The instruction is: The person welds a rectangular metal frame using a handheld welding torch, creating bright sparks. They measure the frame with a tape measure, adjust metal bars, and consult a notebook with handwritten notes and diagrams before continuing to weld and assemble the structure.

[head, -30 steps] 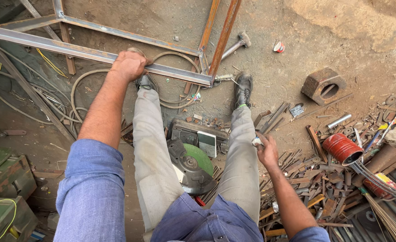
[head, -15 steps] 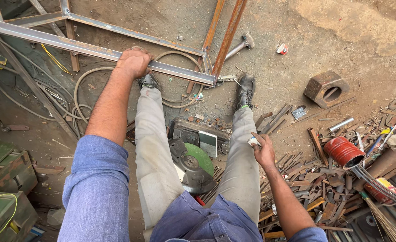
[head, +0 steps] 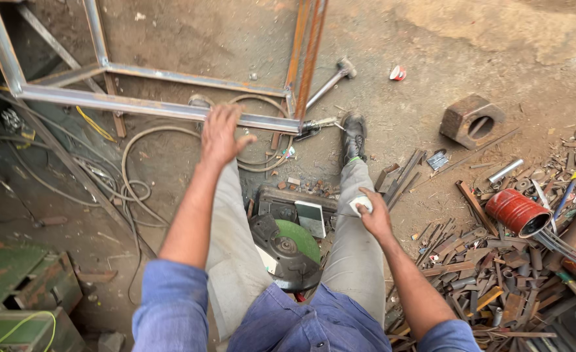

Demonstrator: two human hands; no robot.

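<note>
Left hand [head: 221, 133] fingers spread, hovering just above the grey rectangular steel tube frame [head: 151, 106] lying on the dirt floor. Right hand [head: 371, 212] closed on a small white cylinder [head: 360, 205] over the knee. Frame looks heavy, rigid, rusty-edged; grip mid-rail, near the corner joint.

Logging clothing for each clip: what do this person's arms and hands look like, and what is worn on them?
Both arms wear blue work-shirt sleeves rolled up above the elbows, leaving the forearms bare. The left hand and right hand are bare: no gloves, and no watch or ring that I can see. The fabric looks plain, without visible markings.
</note>
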